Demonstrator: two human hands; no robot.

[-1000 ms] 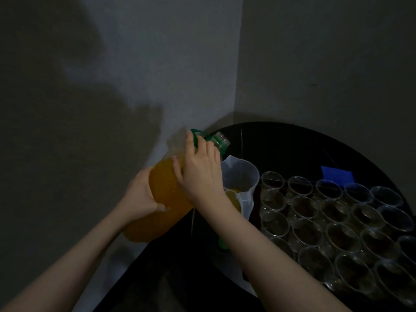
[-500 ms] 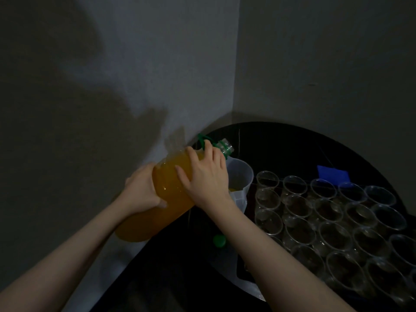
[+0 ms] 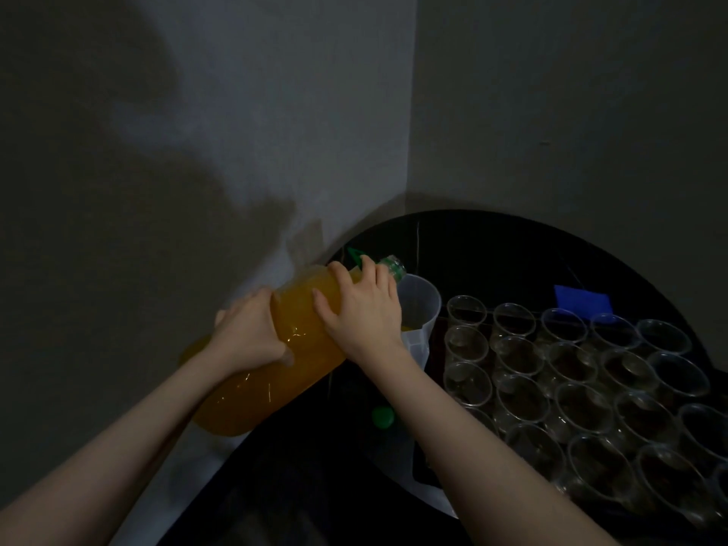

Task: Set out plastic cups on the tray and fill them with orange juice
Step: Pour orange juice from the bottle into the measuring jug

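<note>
The juice bottle (image 3: pixel 275 348) is tilted, its open neck over the clear jug (image 3: pixel 421 309); the left hand (image 3: pixel 248 336) grips its body with curled fingers, the right hand (image 3: pixel 362 309) wraps its shoulder, fingers together. Empty plastic cups (image 3: pixel 571 368) stand in rows just right of the jug. A green cap (image 3: pixel 382 417) lies near the jug's base.

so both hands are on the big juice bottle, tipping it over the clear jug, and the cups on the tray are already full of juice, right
Not quite. The head view shows the cups on the tray empty: clear, no orange in them. The rest holds: the left hand and right hand grip the big juice bottle, tipped over the clear jug.
</note>
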